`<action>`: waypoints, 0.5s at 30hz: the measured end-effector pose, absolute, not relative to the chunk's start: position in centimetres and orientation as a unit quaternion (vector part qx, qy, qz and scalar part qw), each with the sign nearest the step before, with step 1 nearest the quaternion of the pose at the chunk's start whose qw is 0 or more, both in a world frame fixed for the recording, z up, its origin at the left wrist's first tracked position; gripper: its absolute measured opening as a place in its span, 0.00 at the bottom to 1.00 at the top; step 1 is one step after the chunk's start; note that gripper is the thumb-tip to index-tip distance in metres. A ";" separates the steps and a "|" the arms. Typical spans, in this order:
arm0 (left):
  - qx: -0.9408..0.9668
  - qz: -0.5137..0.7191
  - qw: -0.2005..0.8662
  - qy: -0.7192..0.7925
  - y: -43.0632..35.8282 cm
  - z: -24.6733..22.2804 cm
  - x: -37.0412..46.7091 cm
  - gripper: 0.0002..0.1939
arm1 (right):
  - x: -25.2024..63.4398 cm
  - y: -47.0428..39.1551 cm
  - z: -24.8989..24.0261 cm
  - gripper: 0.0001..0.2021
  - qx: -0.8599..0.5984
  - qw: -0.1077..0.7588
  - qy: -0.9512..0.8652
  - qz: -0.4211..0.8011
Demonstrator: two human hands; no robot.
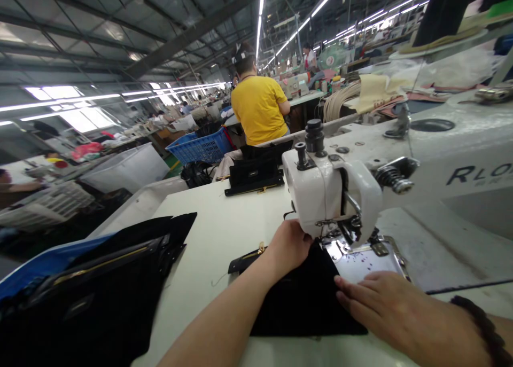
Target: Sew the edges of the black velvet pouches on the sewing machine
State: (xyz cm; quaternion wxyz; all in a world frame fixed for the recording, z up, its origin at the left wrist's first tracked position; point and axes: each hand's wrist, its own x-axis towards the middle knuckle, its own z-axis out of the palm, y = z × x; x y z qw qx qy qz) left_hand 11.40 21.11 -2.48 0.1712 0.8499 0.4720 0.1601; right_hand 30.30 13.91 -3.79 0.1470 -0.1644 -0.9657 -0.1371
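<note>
Black flat fabric (308, 303) lies on the near side of the white metal sewing machine (433, 156), the curled left hand (289, 244), grip hidden, nearer that machine than the outstretched, ungripping right hand (395, 305).

Sewing machine arm (441, 148): big dark letters, "RLO" (479, 173), the word running out of my view at the right (so I can't give you the rest).
Under those letters: a smaller, pale line of characters (486, 183), too faint to read.
Small plate (252, 173) on the black piece (243, 182) at the worktop's (192, 207) far end: too tiny to make out.
</note>
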 end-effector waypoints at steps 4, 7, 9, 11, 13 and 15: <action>0.849 0.163 0.184 0.467 21.2 -2.6 11.4 0.12 | 30.4 14.0 -3.7 0.21 -0.162 0.147 -0.967 -0.134; 0.854 0.161 0.180 0.461 21.3 -2.8 11.4 0.13 | 30.3 14.1 -3.5 0.22 -0.152 0.141 -0.969 -0.133; 0.855 0.159 0.176 0.460 21.3 -2.8 11.3 0.14 | 30.2 14.1 -3.4 0.22 -0.158 0.158 -0.966 -0.132; 0.856 0.157 0.170 0.462 21.3 -2.9 11.3 0.13 | 30.1 14.1 -3.3 0.22 -0.167 0.178 -0.961 -0.129; 0.856 0.156 0.166 0.464 21.3 -2.9 11.3 0.13 | 30.1 14.1 -3.2 0.22 -0.165 0.177 -0.963 -0.122; 0.857 0.154 0.165 0.464 21.4 -3.0 11.3 0.13 | 30.1 14.1 -3.2 0.21 -0.162 0.174 -0.964 -0.116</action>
